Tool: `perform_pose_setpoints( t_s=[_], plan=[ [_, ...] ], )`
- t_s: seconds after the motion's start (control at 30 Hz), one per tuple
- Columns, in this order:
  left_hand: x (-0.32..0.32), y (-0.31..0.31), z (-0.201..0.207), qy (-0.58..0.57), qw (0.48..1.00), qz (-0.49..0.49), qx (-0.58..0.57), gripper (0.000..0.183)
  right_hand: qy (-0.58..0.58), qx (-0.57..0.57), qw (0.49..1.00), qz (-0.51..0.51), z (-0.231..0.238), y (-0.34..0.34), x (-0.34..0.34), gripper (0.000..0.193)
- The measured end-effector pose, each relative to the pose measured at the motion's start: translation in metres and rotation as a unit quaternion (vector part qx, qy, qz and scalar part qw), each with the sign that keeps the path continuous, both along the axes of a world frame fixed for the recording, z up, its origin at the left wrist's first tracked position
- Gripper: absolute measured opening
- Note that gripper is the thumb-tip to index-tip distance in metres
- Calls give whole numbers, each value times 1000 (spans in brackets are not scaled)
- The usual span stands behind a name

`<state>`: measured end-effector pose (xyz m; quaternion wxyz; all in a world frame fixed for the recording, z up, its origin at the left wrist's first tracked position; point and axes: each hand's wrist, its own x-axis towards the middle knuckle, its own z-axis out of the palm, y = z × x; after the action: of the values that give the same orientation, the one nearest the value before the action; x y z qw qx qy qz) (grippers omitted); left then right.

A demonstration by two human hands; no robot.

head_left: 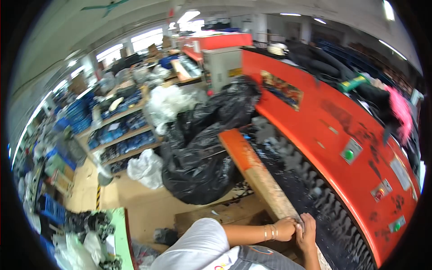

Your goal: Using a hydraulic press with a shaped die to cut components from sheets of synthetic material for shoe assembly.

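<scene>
My left hand (pixel 284 228), with bracelets at the wrist, is closed at the edge of the machine's wooden rail (pixel 270 189). Beside it, almost touching, my right hand (pixel 307 231) has its fingers bent together over the same rail. Whatever lies between the fingers is too small or hidden to make out. Just past my hands stretches the black machine bed (pixel 292 173), strewn with small scraps. Along its far side runs a row of dark grey jagged pieces (pixel 310 186), under the red machine body (pixel 324 126).
Green buttons (pixel 348 155) and a red one (pixel 380 193) sit on the red machine. A large black plastic bag (pixel 198 175) bulges beside the rail's far end. Shelves with blue bundles (pixel 123 128) stand left. A light green table (pixel 119 238) holds dark scraps near lower left.
</scene>
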<state>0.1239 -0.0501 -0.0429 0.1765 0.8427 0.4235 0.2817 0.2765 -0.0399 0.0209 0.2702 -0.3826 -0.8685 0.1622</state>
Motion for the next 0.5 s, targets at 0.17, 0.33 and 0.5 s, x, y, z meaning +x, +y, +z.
perform_pose_setpoints(
  t_s=[0.17, 0.33, 0.5],
  plan=[
    [-34, -23, 18, -41, 998, 46, -3, 20, 16, -78, 995, 61, 3, -23, -48, 33],
    [-33, -27, 1, 8, 994, 78, 79, 22, -15, -18, 1000, -11, -15, -46, -14, 40],
    [-34, -31, -1, 23, 997, 60, 53, 40, -152, 18, 973, -171, -45, -84, 74, 50]
  ],
)
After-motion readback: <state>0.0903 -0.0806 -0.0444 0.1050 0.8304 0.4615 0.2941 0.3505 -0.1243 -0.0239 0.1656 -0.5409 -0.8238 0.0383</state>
